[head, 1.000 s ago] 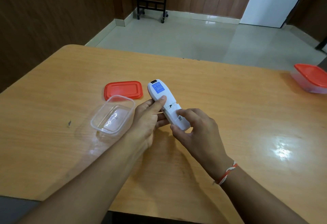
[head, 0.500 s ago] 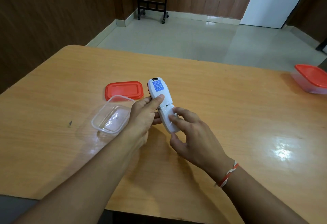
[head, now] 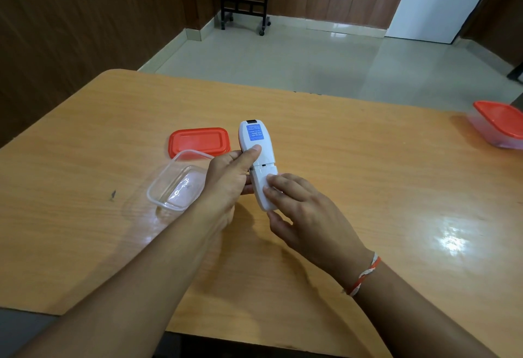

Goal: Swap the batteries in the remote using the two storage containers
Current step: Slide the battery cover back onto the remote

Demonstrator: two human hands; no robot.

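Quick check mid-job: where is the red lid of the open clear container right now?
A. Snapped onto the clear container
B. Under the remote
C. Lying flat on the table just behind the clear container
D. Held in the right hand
C: the red lid lies flat on the table just behind the open clear container, and neither hand touches it.

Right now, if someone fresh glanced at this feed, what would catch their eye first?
The white remote, back side up with a blue label, held above the table's middle: the left hand grips its side while the right hand's fingers press on the battery cover. Just left sit an open clear container and its red lid. A second container, red lid on, stands at the far right edge.
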